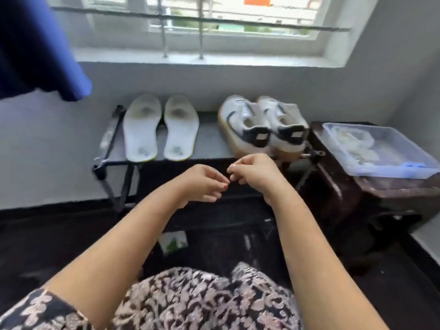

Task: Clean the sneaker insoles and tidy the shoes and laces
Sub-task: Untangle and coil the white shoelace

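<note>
Two white insoles [161,128] lie flat, side by side. Right of them, white-and-black sneakers [263,126] paired, heels toward camera.

Clear lidded box [378,148] on dark stool [338,186]; blue curtain [35,44]; barred window [214,17].

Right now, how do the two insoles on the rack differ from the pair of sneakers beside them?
The insoles lie flat on the left part of the rack, slightly apart; the sneakers stand upright on the right, pressed together with heels toward the camera. The insoles are plain white with grey wear marks; the sneakers carry black trim and tan soles. Both pairs sit side by side, untouched by either hand.
</note>
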